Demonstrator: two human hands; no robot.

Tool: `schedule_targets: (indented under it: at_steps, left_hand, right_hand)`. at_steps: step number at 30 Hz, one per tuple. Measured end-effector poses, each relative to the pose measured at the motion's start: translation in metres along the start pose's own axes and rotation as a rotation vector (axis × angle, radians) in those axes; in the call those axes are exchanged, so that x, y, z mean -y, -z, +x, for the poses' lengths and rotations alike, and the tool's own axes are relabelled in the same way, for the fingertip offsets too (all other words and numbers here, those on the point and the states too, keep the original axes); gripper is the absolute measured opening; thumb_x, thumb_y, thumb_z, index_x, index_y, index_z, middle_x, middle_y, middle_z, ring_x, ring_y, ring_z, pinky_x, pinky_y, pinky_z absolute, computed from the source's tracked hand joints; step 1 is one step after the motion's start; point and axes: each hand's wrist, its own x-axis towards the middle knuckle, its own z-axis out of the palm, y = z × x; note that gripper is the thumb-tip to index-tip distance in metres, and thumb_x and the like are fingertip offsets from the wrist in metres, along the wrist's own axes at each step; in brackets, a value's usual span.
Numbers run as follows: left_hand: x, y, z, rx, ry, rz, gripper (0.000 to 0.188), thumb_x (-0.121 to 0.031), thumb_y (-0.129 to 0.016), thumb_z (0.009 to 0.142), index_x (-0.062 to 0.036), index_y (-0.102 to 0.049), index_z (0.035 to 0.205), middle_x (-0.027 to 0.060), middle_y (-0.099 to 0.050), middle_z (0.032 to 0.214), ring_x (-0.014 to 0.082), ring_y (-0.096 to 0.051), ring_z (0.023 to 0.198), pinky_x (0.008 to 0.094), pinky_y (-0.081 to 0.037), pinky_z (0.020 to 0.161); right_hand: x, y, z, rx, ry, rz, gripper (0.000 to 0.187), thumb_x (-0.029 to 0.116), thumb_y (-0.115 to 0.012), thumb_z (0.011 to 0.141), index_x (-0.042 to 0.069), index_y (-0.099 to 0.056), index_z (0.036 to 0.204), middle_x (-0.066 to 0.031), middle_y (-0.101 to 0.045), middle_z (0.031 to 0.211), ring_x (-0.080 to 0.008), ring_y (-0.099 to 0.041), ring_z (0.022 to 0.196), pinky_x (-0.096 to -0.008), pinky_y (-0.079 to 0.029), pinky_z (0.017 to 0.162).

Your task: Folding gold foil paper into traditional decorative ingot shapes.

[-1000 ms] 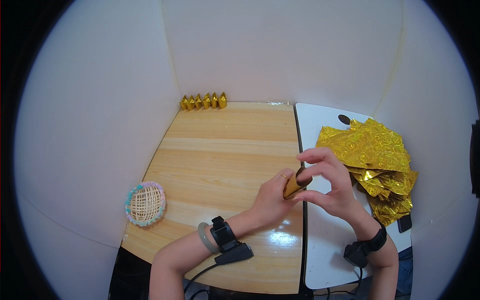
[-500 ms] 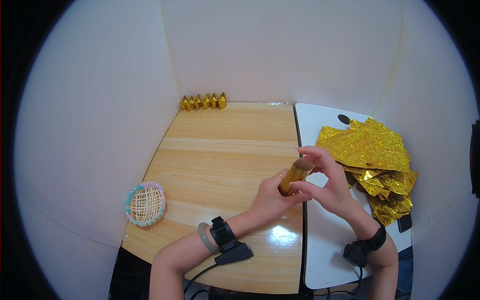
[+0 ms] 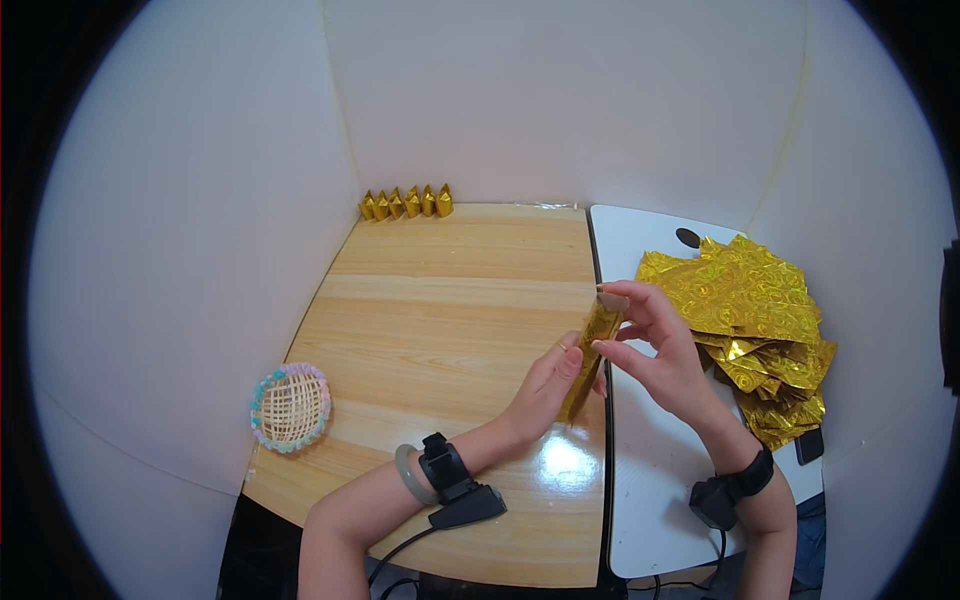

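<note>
Between my hands is a rolled sheet of gold foil paper (image 3: 591, 372), held tilted above the seam of the two tabletops. My left hand (image 3: 548, 388) is closed on its lower part, the thumb lying along the near side. At the upper end, my right hand (image 3: 660, 350) pinches the paper, index finger at the top rim and thumb lower on its side. A stack of flat gold foil sheets (image 3: 740, 300) lies fanned out to the right of my right hand. Several small folded gold foil pieces (image 3: 412, 204) stand in a row at the far left corner.
A small woven basket (image 3: 291, 408) with a pastel trim sits at the left edge of the wooden tabletop (image 3: 440, 300). The white tabletop (image 3: 650, 500) adjoins it on the right. A dark phone-like object (image 3: 810, 447) shows beside the foil stack. Pale walls (image 3: 570, 100) enclose the tables.
The foil roll has turned so more of its length shows, reaching lower past my left hand. My left fingers have shifted along it, and my right fingertips now press its upper end.
</note>
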Motion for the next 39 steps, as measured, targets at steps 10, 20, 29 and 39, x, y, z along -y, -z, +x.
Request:
schedule_targets:
  at_steps: [10, 20, 29, 39]
  left_hand:
    - [0.000, -0.011, 0.000, -0.154, -0.139, 0.153, 0.039, -0.024, -0.051, 0.093, 0.0004, -0.040, 0.122, 0.0073, -0.053, 0.105, 0.0120, -0.050, 0.095, 0.0250, -0.041, 0.084]
    - [0.007, -0.007, 0.003, -0.299, -0.186, 0.239, 0.029, -0.022, -0.055, 0.091, -0.0013, -0.044, 0.109, 0.0076, -0.057, 0.093, 0.0123, -0.053, 0.087, 0.0255, -0.043, 0.077]
    - [0.010, -0.006, 0.002, -0.434, -0.242, 0.283, 0.031, -0.020, -0.057, 0.090, -0.0011, -0.043, 0.111, 0.0088, -0.057, 0.097, 0.0139, -0.054, 0.089, 0.0268, -0.043, 0.078]
    - [0.013, -0.003, -0.001, -0.403, -0.302, 0.389, 0.038, -0.025, -0.057, 0.090, -0.0012, -0.040, 0.114, 0.0124, -0.056, 0.097, 0.0183, -0.056, 0.087, 0.0300, -0.045, 0.075]
  right_hand:
    - [0.008, 0.002, -0.001, 0.059, 0.010, -0.126, 0.050, 0.012, -0.069, 0.077, 0.004, -0.048, 0.122, -0.0101, -0.059, 0.111, -0.0196, -0.057, 0.104, -0.0298, -0.044, 0.088]
    - [0.004, -0.008, -0.008, -0.321, 0.137, -0.179, 0.031, 0.011, -0.072, 0.073, 0.005, -0.055, 0.098, -0.0058, -0.051, 0.080, -0.0123, -0.048, 0.068, -0.0243, -0.039, 0.057]
    - [0.007, -0.012, -0.015, -0.407, 0.434, -0.525, 0.020, 0.008, -0.073, 0.072, 0.007, -0.058, 0.085, -0.0015, -0.047, 0.060, -0.0109, -0.043, 0.046, -0.0222, -0.032, 0.040]
    - [0.005, -0.022, -0.017, -0.213, 0.301, -0.599, 0.022, 0.010, -0.070, 0.075, 0.004, -0.061, 0.094, -0.0039, -0.056, 0.061, -0.0130, -0.053, 0.047, -0.0241, -0.039, 0.042]
